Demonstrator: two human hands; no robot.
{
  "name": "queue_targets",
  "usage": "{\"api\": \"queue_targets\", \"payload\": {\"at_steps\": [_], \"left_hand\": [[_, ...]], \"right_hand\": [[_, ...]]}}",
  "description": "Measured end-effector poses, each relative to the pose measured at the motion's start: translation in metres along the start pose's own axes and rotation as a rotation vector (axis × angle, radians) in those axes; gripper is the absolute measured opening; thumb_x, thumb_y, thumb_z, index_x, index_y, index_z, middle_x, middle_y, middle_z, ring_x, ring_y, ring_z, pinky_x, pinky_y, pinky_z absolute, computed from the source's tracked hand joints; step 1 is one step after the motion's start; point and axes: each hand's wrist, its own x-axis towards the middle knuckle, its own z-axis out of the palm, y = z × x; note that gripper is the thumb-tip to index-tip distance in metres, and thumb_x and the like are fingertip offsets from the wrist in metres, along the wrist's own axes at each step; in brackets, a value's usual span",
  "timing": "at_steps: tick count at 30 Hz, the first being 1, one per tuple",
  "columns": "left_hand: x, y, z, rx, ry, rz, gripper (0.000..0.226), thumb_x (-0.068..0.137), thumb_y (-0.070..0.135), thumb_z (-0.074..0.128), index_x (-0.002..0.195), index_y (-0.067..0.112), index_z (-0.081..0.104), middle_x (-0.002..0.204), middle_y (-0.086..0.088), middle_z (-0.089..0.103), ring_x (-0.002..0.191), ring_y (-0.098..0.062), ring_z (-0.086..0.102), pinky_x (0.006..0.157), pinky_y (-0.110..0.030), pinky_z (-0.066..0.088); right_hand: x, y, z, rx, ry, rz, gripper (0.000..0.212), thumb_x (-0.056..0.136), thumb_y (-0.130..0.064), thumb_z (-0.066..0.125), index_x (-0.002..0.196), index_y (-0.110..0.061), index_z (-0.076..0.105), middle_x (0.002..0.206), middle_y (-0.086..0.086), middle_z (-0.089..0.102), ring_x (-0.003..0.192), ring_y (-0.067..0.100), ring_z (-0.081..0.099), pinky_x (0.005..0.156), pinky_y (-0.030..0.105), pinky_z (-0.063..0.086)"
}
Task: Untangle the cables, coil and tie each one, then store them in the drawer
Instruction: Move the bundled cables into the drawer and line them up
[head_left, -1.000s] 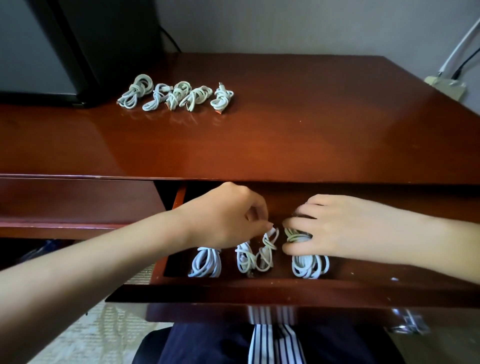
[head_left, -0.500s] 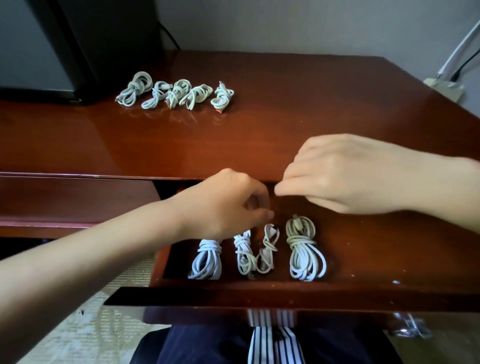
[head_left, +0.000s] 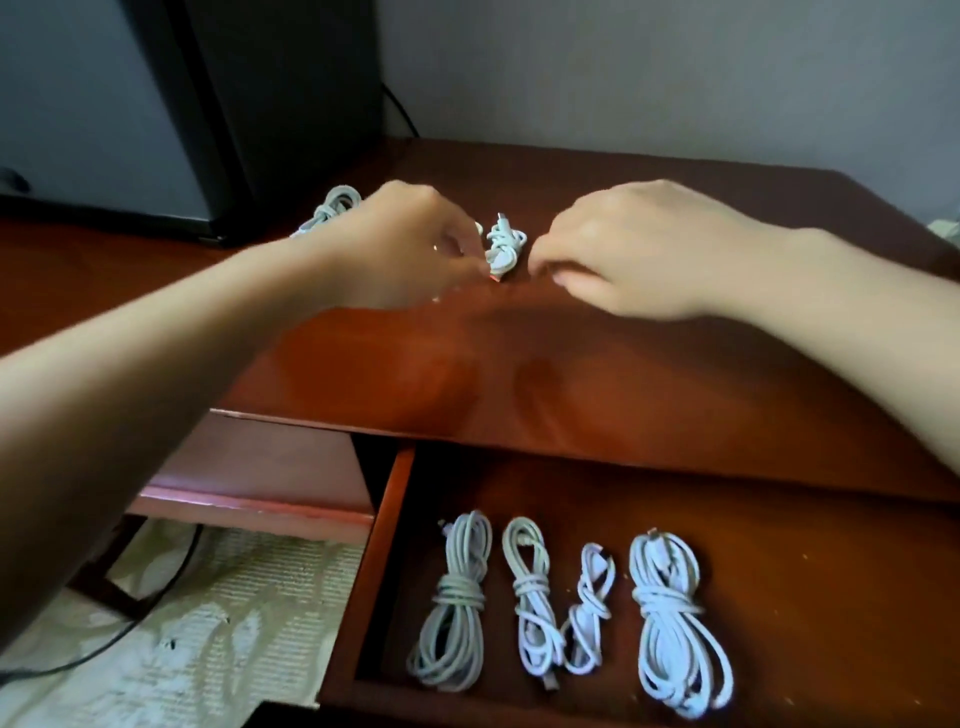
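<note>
Glossy red-brown wooden desk (head_left: 623, 364); smooth white plastic-coated cables (head_left: 675, 623); matching wooden drawer (head_left: 831, 597).

No lettering, brand or number is legible on the desk (head_left: 623, 364), its open drawer (head_left: 831, 571) or the coiled cables (head_left: 675, 618). Fine rows on the pale floor covering (head_left: 234, 623), left of the drawer, are too blurred to read.

Both arms stretch forward; left hand (head_left: 410, 244) and right hand (head_left: 639, 249) palm-down, fingers curled, tips nearly meeting, left's grip hidden.
</note>
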Motion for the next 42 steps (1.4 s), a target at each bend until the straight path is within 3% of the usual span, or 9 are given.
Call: {"api": "queue_targets", "payload": {"at_steps": [5, 9, 12, 16, 19, 24, 30, 38, 42], "left_hand": [[0.041, -0.027, 0.005, -0.018, 0.105, -0.143, 0.018, 0.092, 0.026, 0.058, 0.098, 0.016, 0.072, 0.093, 0.003, 0.063, 0.086, -0.010, 0.055, 0.071, -0.021, 0.039], [0.062, -0.033, 0.018, -0.057, 0.164, -0.185, 0.014, 0.091, 0.024, 0.059, 0.093, 0.018, 0.071, 0.090, 0.001, 0.064, 0.081, -0.010, 0.054, 0.048, -0.008, 0.035], [0.074, -0.035, 0.027, -0.071, 0.229, -0.209, 0.014, 0.089, 0.022, 0.060, 0.099, 0.018, 0.069, 0.097, -0.001, 0.064, 0.093, -0.017, 0.058, 0.065, -0.017, 0.040], [0.084, -0.039, 0.032, 0.000, 0.222, -0.249, 0.036, 0.089, 0.022, 0.059, 0.124, 0.014, 0.055, 0.125, -0.010, 0.054, 0.118, -0.028, 0.048, 0.095, -0.036, 0.043], [0.090, -0.039, 0.035, 0.055, 0.148, -0.301, 0.041, 0.091, 0.027, 0.055, 0.130, 0.015, 0.050, 0.131, -0.012, 0.053, 0.125, -0.032, 0.044, 0.103, -0.043, 0.039], [0.099, -0.030, 0.043, 0.130, 0.031, -0.363, 0.047, 0.095, 0.037, 0.050, 0.134, 0.012, 0.047, 0.133, -0.018, 0.050, 0.126, -0.036, 0.041, 0.100, -0.040, 0.037], [0.106, -0.030, 0.052, 0.304, -0.056, -0.344, 0.045, 0.096, 0.036, 0.050, 0.131, 0.007, 0.049, 0.133, -0.017, 0.050, 0.131, -0.036, 0.030, 0.102, -0.041, 0.031], [0.097, -0.034, 0.050, 0.329, 0.046, -0.282, 0.060, 0.085, 0.052, 0.061, 0.127, 0.010, 0.052, 0.129, -0.015, 0.049, 0.125, -0.036, 0.034, 0.099, -0.042, 0.033], [0.089, -0.025, 0.040, 0.349, 0.067, -0.171, 0.041, 0.086, 0.049, 0.061, 0.091, 0.010, 0.055, 0.108, -0.012, 0.053, 0.113, -0.033, 0.043, 0.086, -0.039, 0.035]], "right_hand": [[0.033, 0.013, 0.030, -0.163, 0.036, 0.086, 0.041, 0.096, -0.014, 0.042, 0.135, -0.021, 0.047, 0.130, 0.004, 0.053, 0.117, 0.028, 0.048, 0.090, 0.042, 0.044], [0.053, 0.014, 0.051, -0.028, -0.016, 0.184, 0.070, 0.091, 0.004, 0.041, 0.151, -0.028, 0.022, 0.158, 0.003, 0.019, 0.136, 0.029, 0.030, 0.095, 0.044, 0.038], [0.061, 0.012, 0.063, -0.006, -0.054, 0.170, 0.069, 0.093, 0.004, 0.036, 0.151, -0.030, 0.019, 0.161, 0.000, 0.011, 0.135, 0.029, 0.030, 0.093, 0.043, 0.039], [0.063, 0.013, 0.071, 0.015, 0.010, 0.171, 0.052, 0.099, -0.007, 0.033, 0.147, -0.028, 0.031, 0.154, -0.001, 0.031, 0.129, 0.028, 0.039, 0.089, 0.040, 0.040], [0.059, 0.014, 0.070, -0.051, 0.083, 0.128, 0.044, 0.099, -0.011, 0.036, 0.141, -0.023, 0.039, 0.144, 0.001, 0.042, 0.124, 0.026, 0.044, 0.087, 0.038, 0.040], [0.041, 0.016, 0.067, -0.084, 0.122, 0.062, 0.037, 0.096, -0.010, 0.040, 0.131, -0.021, 0.048, 0.127, 0.006, 0.052, 0.110, 0.028, 0.051, 0.080, 0.038, 0.041], [0.026, 0.020, 0.074, -0.164, 0.247, -0.036, 0.028, 0.072, -0.005, 0.069, 0.097, -0.018, 0.066, 0.085, 0.004, 0.063, 0.071, 0.027, 0.059, 0.055, 0.031, 0.042], [0.014, 0.022, 0.079, -0.072, 0.330, -0.087, 0.035, 0.064, -0.004, 0.076, 0.096, -0.014, 0.069, 0.084, 0.007, 0.065, 0.064, 0.028, 0.061, 0.051, 0.029, 0.045], [0.003, 0.023, 0.075, -0.005, 0.329, -0.079, 0.038, 0.065, 0.000, 0.075, 0.100, -0.013, 0.069, 0.088, 0.008, 0.065, 0.068, 0.029, 0.062, 0.051, 0.033, 0.048]]}}
